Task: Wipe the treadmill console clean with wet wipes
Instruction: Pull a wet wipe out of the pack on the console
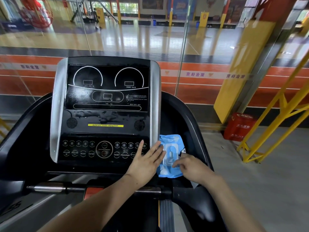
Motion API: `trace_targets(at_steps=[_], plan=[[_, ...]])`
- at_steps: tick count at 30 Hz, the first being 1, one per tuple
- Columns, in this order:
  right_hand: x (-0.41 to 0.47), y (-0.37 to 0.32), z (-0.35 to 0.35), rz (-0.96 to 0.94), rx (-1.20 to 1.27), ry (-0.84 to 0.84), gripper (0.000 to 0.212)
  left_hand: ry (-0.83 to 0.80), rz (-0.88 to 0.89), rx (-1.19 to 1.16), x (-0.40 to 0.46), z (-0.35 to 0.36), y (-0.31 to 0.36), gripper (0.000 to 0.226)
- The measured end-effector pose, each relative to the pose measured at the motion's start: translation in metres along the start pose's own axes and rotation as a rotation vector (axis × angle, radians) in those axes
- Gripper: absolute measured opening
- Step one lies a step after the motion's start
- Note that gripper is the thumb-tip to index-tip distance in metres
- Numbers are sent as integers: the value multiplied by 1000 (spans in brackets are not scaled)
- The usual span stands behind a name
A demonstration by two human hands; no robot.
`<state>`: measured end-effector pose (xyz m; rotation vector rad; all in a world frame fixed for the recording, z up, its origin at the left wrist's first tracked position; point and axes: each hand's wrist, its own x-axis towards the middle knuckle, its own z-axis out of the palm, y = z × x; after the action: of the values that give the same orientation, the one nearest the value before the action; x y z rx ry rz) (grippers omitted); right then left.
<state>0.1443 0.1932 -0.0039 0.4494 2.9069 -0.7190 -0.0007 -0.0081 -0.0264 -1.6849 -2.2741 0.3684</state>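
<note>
The black treadmill console (107, 104) with silver side rails fills the middle of the view; wet streaks show under its display. A blue pack of wet wipes (170, 148) lies in the tray right of the console. My left hand (147, 159) lies flat with straight fingers over the console's lower right buttons and the pack's left edge. My right hand (192, 166) rests on the pack's right side, its fingertips curled at the white flap in the pack's middle. Whether they pinch the flap or a wipe is unclear.
A chrome handlebar (50, 188) runs across below the console. Curved black side arms (189, 118) flank it. A glass wall stands just behind. A red box (239, 126) and yellow metal frame (274, 114) stand at the right on the grey floor.
</note>
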Motion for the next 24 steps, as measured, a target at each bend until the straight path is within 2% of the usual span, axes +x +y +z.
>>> trace_targets(at_steps=[3, 8, 17, 19, 24], plan=[[4, -3, 7, 29, -109, -46, 48, 3, -2, -11, 0, -1, 0, 76], [14, -3, 11, 86, -145, 53, 67, 2, -10, -2, 1, 0, 1, 77], [29, -11, 11, 172, -70, -29, 70, 16, -5, 68, 0, -5, 3, 81], [26, -10, 6, 165, 17, 35, 69, 8, 7, 79, 1, -10, 6, 78], [8, -5, -11, 152, 202, 404, 53, -12, 59, 159, 10, -21, 13, 74]])
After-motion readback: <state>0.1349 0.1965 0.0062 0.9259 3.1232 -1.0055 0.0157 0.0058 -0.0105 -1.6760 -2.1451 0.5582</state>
